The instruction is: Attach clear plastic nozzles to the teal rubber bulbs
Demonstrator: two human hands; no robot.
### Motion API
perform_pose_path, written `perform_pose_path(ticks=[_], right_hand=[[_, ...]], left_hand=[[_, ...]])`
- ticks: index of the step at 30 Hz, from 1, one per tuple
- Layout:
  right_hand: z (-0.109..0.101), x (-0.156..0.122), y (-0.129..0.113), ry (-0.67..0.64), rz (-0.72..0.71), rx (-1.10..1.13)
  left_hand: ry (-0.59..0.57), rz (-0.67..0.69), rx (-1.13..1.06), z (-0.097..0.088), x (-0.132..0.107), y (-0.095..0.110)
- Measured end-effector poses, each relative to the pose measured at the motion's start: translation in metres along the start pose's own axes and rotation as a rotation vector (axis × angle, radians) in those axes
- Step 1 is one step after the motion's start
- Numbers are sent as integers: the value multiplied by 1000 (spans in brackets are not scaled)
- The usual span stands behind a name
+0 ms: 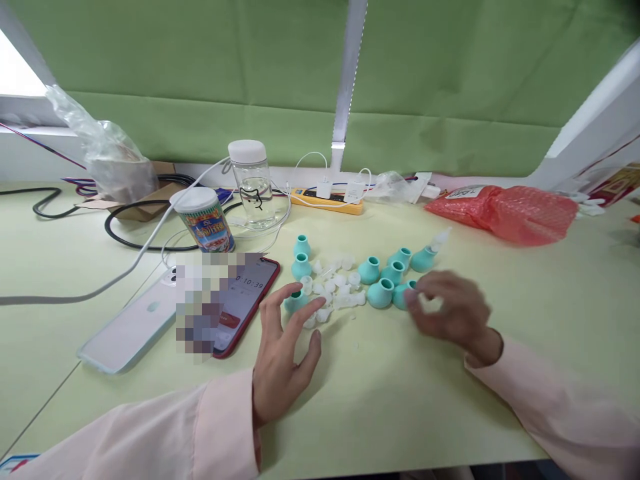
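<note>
My left hand is open, its fingers spread and bent, over a teal squeeze bulb and the edge of a pile of small translucent white plastic pieces. My right hand is blurred. Its thumb and forefinger curl together in a pinch beside another teal bulb, partly hidden by the fingertips; anything between them cannot be made out. More teal bulbs stand upright, such as one right of the pile and one on its left. A tilted bulb carries a translucent nozzle.
Two phones, one white and one red-edged, lie at left. Behind are a printed tub, a clear bottle, cables, a yellow power strip and a red bubble-wrap bag. A plastic bag stands back left.
</note>
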State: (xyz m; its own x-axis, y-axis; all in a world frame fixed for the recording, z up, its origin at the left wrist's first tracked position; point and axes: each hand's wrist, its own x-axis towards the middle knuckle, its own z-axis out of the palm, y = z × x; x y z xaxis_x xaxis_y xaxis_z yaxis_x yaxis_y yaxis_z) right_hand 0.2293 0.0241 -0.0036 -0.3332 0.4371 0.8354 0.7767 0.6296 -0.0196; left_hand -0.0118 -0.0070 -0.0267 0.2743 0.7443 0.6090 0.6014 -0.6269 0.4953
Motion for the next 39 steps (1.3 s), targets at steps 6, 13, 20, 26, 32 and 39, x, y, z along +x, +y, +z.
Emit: perform_pose_path(ticks=[6,13,20,26,32,39], right_hand=[[25,-14,-46,-438,-221,87],[40,-15,-54,-603,-114,119],[42,-11,-56,-690,-63,193],[46,-14,-55,-555,-98,290],[49,-18,-52,-486,-62,364],[49,-24,-49,-400,-47,401]], left_hand=[[-25,36,194,-1,7,-5],[-106,105,439,0,11,-8],[-145,76,418,-2,15,-10],[-207,55,435,-4,16,-9],[-209,76,466,-1,15,-11],[-217,57,450,-2,15,-10]])
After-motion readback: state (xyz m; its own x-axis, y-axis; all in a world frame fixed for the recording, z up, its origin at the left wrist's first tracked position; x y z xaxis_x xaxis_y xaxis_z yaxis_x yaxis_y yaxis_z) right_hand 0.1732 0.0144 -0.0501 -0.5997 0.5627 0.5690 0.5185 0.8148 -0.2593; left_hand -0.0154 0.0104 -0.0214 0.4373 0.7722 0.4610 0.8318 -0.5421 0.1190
